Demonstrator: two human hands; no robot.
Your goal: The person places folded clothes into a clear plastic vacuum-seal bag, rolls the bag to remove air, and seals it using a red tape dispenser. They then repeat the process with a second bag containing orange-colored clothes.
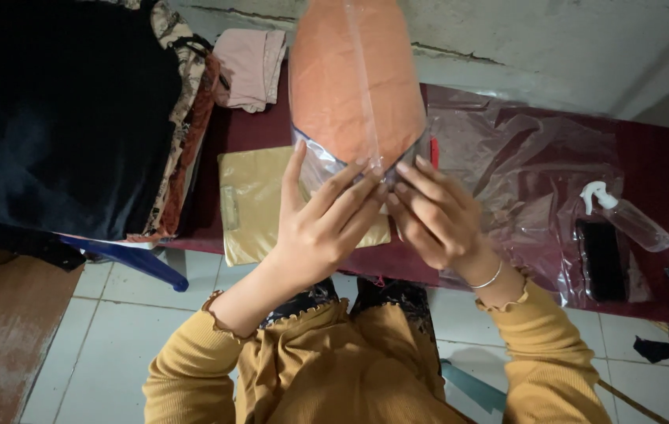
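Both hands hold a clear plastic bag (356, 86) that contains a folded orange garment. The left hand (322, 224) grips the bag's lower edge with the fingers curled over the plastic and the thumb raised. The right hand (432, 212) pinches the same edge just beside the left; the fingertips of the two hands nearly touch. The bag is held upright above the desk (664, 169), over its near edge (the desk carries a dark red cover).

Directly below the hands, a flat packed yellow garment (256, 204) lies at the near edge of the desk. A sheet of loose clear plastic (523, 165) is spread toward the right end. On that plastic lie a clear spray bottle (629, 216) with a white nozzle and, just beside it, a black phone (601, 259). A folded pink cloth (249, 67) rests at the far edge. A stack of dark folded clothes (67, 110) occupies the left end.
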